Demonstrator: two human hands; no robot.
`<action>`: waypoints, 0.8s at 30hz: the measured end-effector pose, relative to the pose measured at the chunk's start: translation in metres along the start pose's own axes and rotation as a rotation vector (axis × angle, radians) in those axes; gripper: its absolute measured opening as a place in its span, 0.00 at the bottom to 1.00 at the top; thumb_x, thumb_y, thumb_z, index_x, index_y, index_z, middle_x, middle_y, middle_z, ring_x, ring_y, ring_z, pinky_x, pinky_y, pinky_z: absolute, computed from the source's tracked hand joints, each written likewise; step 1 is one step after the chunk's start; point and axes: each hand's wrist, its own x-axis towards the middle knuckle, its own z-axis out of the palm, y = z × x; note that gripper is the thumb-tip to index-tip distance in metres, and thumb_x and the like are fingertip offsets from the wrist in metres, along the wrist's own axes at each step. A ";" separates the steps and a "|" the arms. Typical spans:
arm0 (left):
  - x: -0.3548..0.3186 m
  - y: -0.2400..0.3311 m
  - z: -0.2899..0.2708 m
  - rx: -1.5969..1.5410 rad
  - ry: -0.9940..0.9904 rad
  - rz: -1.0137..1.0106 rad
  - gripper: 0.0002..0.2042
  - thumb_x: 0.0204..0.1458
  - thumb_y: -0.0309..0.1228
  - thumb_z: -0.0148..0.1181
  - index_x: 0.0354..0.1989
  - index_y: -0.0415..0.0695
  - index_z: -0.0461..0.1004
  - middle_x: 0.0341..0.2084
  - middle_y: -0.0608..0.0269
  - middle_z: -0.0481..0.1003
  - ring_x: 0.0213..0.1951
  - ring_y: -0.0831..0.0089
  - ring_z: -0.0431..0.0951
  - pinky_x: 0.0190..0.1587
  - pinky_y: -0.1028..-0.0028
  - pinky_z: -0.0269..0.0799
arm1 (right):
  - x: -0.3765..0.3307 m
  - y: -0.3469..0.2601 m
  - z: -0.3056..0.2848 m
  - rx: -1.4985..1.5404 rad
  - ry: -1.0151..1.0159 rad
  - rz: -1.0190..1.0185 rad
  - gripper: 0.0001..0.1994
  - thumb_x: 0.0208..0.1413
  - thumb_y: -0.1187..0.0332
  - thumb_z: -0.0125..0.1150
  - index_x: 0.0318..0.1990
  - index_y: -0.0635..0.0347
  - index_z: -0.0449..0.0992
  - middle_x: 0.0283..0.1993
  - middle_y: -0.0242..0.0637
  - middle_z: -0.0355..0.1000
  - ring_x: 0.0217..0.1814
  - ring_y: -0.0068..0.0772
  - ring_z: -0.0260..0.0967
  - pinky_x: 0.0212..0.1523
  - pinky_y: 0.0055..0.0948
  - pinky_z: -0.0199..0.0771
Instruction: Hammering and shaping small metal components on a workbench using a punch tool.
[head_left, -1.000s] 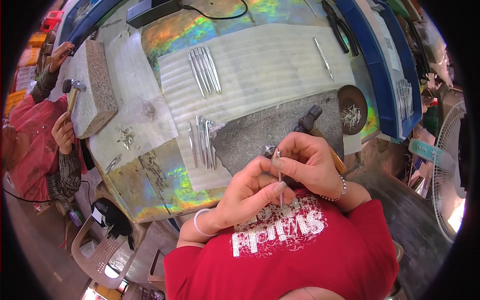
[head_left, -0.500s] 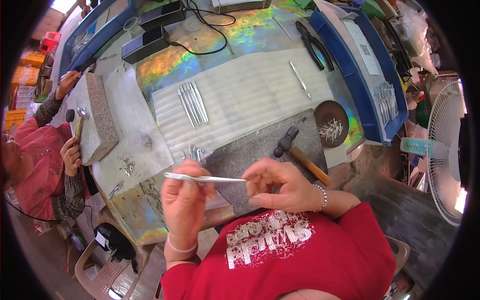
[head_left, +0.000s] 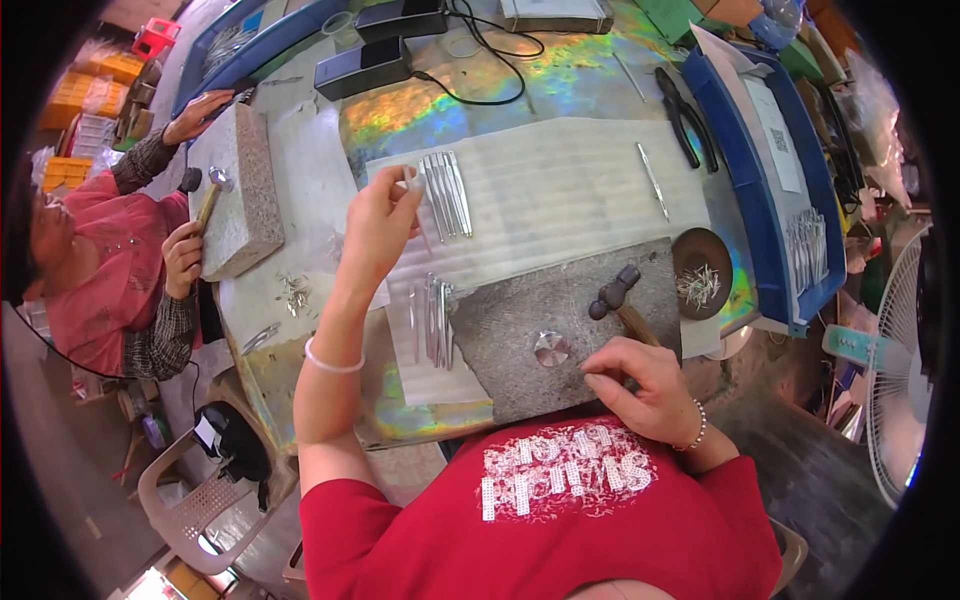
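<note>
My left hand is closed in a pinch on a slim silver metal tool, blurred by motion, over the white foam sheet. Just right of it lies a row of similar silver tools. My right hand hovers by the near edge of the dark stone slab, fingers loosely bent and apart with nothing seen in them. It hides the end of the handle of a hammer. A round shiny metal disc sits on the slab, and more silver tools lie at its left edge.
A brown bowl of small metal pieces, black-handled pliers and a blue tray are at right. Two dark boxes with cables stand at back. At left a co-worker holds a small hammer by a stone block.
My left hand has carried the silver tool forward to the row on the foam sheet. My right hand has left the tool and moved down right beside the hammer handle, uncovering the metal disc.
</note>
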 end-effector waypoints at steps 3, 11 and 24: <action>0.013 -0.005 0.012 0.094 0.015 0.003 0.15 0.50 0.27 0.57 0.46 0.36 0.69 0.18 0.60 0.72 0.20 0.75 0.74 0.24 0.75 0.72 | -0.001 -0.002 0.000 -0.051 -0.039 -0.033 0.05 0.50 0.76 0.59 0.35 0.64 0.72 0.26 0.38 0.69 0.23 0.30 0.68 0.24 0.25 0.67; 0.018 -0.008 0.016 0.208 0.081 0.043 0.16 0.48 0.28 0.60 0.45 0.37 0.69 0.15 0.61 0.71 0.17 0.73 0.73 0.22 0.73 0.67 | -0.005 -0.003 0.003 -0.111 -0.010 -0.092 0.06 0.48 0.77 0.60 0.35 0.63 0.72 0.27 0.40 0.70 0.26 0.38 0.70 0.25 0.28 0.68; -0.132 -0.027 0.008 0.505 0.141 -0.055 0.16 0.44 0.22 0.54 0.44 0.41 0.69 0.34 0.53 0.73 0.28 0.58 0.76 0.32 0.63 0.72 | -0.012 0.022 -0.008 -0.824 0.232 -0.002 0.22 0.43 0.77 0.57 0.49 0.65 0.65 0.47 0.48 0.63 0.49 0.49 0.62 0.48 0.40 0.65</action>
